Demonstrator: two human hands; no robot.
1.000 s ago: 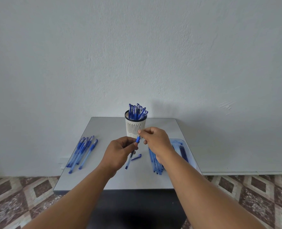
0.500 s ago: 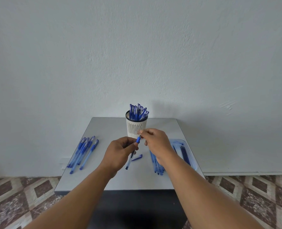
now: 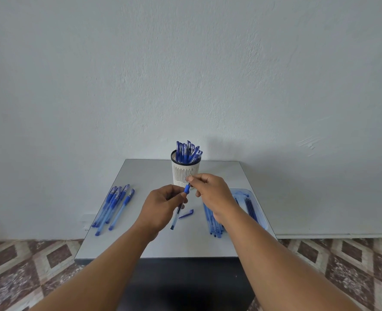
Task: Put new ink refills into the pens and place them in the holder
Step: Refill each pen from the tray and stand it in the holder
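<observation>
A blue pen (image 3: pixel 178 212) slants above the middle of the grey table (image 3: pixel 140 176). My left hand (image 3: pixel 163 205) grips its clear barrel. My right hand (image 3: pixel 210 191) pinches the blue grip end at the pen's top. Just below the pen a loose blue cap (image 3: pixel 186 213) lies on the table. Behind my hands stands a white slotted holder (image 3: pixel 184 173) with several capped blue pens upright in it. Several more blue pens (image 3: pixel 113 207) lie in a row at the left. A bunch of thin refills (image 3: pixel 214 223) lies at the right, partly hidden by my right wrist.
A clear blue tray (image 3: pixel 256 209) with a few dark refills sits at the table's right edge. A plain wall rises directly behind the table. Patterned floor tiles (image 3: pixel 28 265) show on both sides, and a dark gap lies beneath the front edge.
Both hands have stayed on the pen with only slight finger movement at the grip end. The view has shifted a little.
</observation>
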